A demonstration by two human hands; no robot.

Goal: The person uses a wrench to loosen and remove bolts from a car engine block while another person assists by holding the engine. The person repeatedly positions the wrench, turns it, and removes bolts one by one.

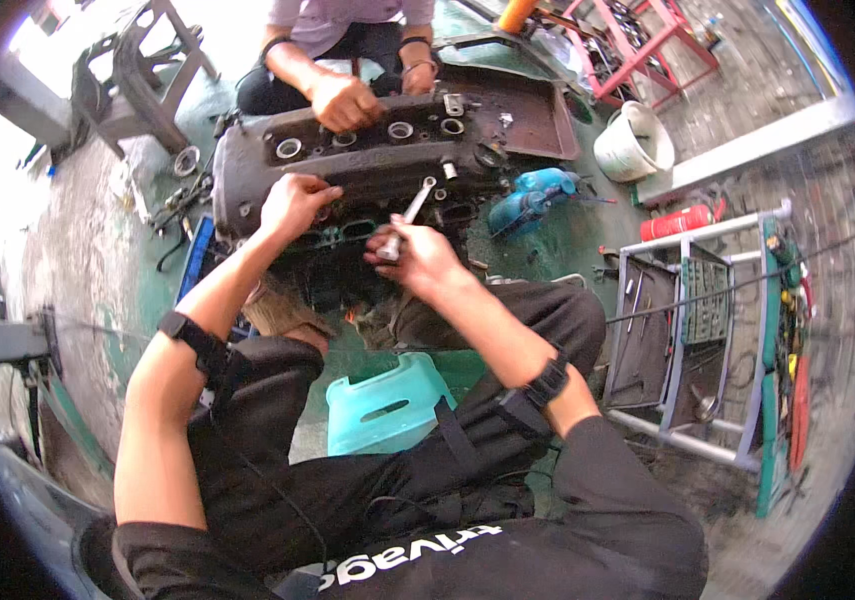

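Fingers of the right hand (417,255) wrap tightly around the handle of a slim silver metal wrench (407,218), whose far end meets the near side of a large, grimy dark-grey metal engine cylinder head (247,165) on the green floor. Left hand (294,203) rests curled on the head's near edge. Across it, another person's hands (345,100) touch its top; a turquoise plastic stool (387,405) sits between the wearer's knees.
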